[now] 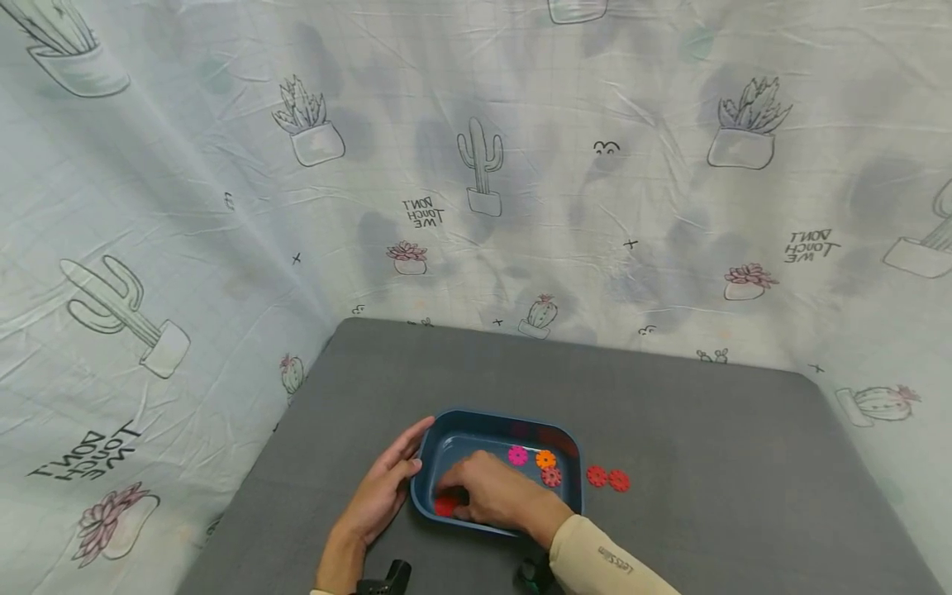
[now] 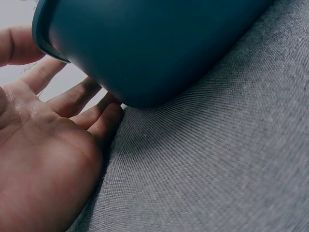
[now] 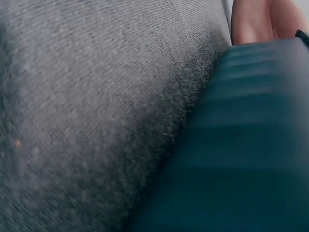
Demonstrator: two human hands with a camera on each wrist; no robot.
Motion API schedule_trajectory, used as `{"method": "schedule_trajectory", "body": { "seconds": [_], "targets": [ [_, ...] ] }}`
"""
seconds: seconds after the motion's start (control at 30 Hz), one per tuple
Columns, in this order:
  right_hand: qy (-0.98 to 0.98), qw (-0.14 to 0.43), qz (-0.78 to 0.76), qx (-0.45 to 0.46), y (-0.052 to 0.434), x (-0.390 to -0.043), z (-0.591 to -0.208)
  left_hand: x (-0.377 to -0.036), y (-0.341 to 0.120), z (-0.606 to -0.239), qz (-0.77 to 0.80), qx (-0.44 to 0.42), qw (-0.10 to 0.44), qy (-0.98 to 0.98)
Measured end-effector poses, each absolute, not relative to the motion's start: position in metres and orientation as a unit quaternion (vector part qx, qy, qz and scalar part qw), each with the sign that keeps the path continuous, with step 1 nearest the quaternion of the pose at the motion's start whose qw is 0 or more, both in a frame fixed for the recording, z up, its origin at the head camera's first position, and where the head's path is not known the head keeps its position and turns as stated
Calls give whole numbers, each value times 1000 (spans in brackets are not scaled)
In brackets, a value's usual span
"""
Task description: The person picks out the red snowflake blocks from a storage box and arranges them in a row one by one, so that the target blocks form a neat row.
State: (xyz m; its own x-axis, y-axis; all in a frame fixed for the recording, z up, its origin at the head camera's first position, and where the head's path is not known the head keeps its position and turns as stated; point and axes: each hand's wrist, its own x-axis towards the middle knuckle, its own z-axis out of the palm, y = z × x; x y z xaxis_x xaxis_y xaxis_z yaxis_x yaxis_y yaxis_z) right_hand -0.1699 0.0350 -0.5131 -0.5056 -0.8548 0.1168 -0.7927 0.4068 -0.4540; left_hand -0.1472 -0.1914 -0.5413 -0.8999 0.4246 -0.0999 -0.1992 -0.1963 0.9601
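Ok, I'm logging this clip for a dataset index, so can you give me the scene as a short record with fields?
Surface: grey cloth-covered table
Container: blue tray, upright on the table
Left hand: open, fingers against the tray's left outer wall
Right hand: inside the tray, over a red gear; grip hidden
In tray: pink gear, orange gear, another red gear
On table: two red gears, right of the tray
Backdrop: cactus-print sheet

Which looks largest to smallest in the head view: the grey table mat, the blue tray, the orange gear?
1. Grey table mat, by far the largest.
2. Blue tray, which the left hand touches and the right hand reaches into.
3. Orange gear, the smallest, lying inside the tray.
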Motion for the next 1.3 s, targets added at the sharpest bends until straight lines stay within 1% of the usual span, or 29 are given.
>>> {"method": "schedule_trajectory", "body": {
  "seconds": [0.13, 0.4, 0.6, 0.8, 1.1, 1.3],
  "targets": [
    [836, 64, -235, -493, 33, -170, -514, -148, -191, -541, 765, 89, 205, 604],
    [830, 33, -216, -514, 25, -171, -515, -148, -191, -540, 758, 80, 205, 614],
    [835, 14, -211, -508, 20, -171, -520, -148, -191, -540, 757, 80, 203, 617],
    [840, 12, -210, -501, 18, -172, -523, -148, -189, -540, 754, 71, 196, 622],
    [840, 34, -278, -464, 25, -169, -518, -147, -189, -541, 759, 71, 200, 616],
    [831, 85, -348, -425, 35, -167, -510, -147, -189, -541, 758, 63, 192, 620]
  ]
}}
